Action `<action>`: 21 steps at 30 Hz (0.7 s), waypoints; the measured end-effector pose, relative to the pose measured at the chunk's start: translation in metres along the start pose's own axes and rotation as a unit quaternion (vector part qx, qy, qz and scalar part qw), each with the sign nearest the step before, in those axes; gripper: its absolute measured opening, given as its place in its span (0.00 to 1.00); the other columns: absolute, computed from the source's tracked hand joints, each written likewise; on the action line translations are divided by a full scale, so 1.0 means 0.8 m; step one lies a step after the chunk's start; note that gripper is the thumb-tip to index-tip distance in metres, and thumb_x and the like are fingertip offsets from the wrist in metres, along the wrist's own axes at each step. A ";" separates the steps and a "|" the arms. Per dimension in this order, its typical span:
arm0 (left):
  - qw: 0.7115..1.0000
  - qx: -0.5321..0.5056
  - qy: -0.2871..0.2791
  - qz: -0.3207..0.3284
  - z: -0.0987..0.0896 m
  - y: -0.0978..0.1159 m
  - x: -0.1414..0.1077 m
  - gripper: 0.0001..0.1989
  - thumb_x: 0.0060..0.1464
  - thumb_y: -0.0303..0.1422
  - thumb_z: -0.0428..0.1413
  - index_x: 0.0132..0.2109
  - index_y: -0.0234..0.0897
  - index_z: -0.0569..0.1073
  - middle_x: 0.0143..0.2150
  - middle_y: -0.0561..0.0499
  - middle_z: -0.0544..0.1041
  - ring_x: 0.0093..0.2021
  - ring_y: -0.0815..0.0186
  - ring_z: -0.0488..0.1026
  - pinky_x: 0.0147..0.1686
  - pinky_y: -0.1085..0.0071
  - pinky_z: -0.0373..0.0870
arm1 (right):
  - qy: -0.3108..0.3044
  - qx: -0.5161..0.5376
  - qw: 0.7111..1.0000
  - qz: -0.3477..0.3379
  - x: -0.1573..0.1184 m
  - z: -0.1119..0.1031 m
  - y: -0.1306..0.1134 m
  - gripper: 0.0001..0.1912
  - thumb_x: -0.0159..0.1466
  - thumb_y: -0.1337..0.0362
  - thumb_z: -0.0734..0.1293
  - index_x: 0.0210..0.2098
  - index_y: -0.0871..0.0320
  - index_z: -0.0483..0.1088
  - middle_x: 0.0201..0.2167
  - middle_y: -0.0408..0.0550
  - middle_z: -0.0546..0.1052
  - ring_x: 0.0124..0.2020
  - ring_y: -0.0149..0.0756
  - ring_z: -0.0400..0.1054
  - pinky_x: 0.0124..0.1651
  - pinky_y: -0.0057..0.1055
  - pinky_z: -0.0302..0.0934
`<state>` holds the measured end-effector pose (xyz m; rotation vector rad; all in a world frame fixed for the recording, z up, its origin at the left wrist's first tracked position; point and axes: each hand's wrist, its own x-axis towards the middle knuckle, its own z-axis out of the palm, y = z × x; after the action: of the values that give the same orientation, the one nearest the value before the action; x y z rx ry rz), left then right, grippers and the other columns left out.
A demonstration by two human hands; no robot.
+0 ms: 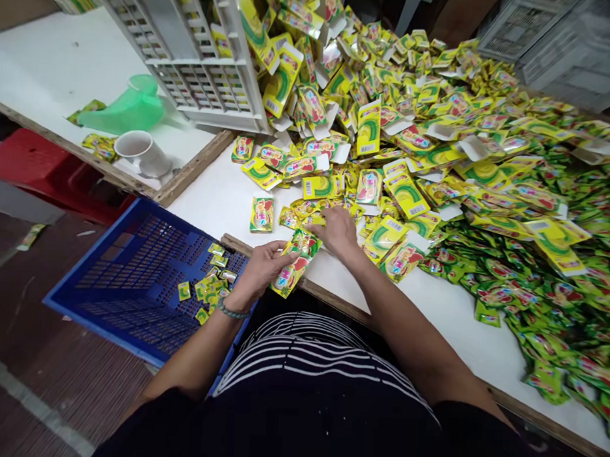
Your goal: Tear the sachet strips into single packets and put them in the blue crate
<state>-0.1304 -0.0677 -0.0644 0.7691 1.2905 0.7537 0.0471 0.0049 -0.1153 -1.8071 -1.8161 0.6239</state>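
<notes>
My left hand (258,270) grips a small yellow-and-green printed carton (289,273) just over the table's front edge, its thumb on the printed face. At the carton's upper end shows a green sachet (304,242); whether it is inside the carton I cannot tell. My right hand (339,231) is beside that end, its fingers bent together near yellow sachets (303,207). What its fingertips pinch is hidden. A closed carton (262,215) lies on the table to the left of the hands. Cartons with raised flaps (397,248) lie to the right.
A large heap of yellow cartons (418,139) covers the back, and green sachets (547,297) spread at right. A white crate (191,58) stands at upper left. Below left is a blue basket (97,301) with several filled cartons. A white mug (142,153) sits beside a green scoop (129,109).
</notes>
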 end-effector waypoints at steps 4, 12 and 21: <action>1.000 0.009 0.003 0.012 -0.001 0.000 0.003 0.25 0.36 0.42 0.70 0.40 0.32 0.76 0.29 0.52 0.80 0.26 0.70 0.73 0.26 0.75 0.66 | -0.015 -0.053 0.998 -0.006 -0.008 0.015 0.010 0.09 0.56 0.61 0.71 0.29 0.56 0.66 0.40 0.59 0.72 0.46 0.51 0.64 0.46 0.45 0.61; 0.994 0.095 -0.019 0.041 0.012 -0.009 0.021 0.18 0.39 0.40 0.68 0.35 0.34 0.76 0.25 0.54 0.77 0.23 0.71 0.69 0.22 0.76 0.61 | 0.100 0.323 0.939 0.071 -0.071 -0.042 0.053 0.13 0.56 0.54 0.69 0.33 0.55 0.65 0.28 0.42 0.71 0.31 0.35 0.67 0.36 0.34 0.64; 0.976 0.120 -0.177 0.044 0.048 -0.001 0.016 0.19 0.44 0.39 0.67 0.42 0.32 0.79 0.33 0.48 0.81 0.28 0.69 0.74 0.28 0.74 0.68 | -0.085 0.170 0.973 -0.127 -0.075 -0.116 0.031 0.06 0.58 0.67 0.65 0.29 0.55 0.75 0.29 0.44 0.76 0.33 0.34 0.69 0.39 0.33 0.61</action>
<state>-0.0911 -0.0602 -0.0681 1.1081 1.0384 0.5041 0.1250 -0.0567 -0.0612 -1.3063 -1.8738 0.9465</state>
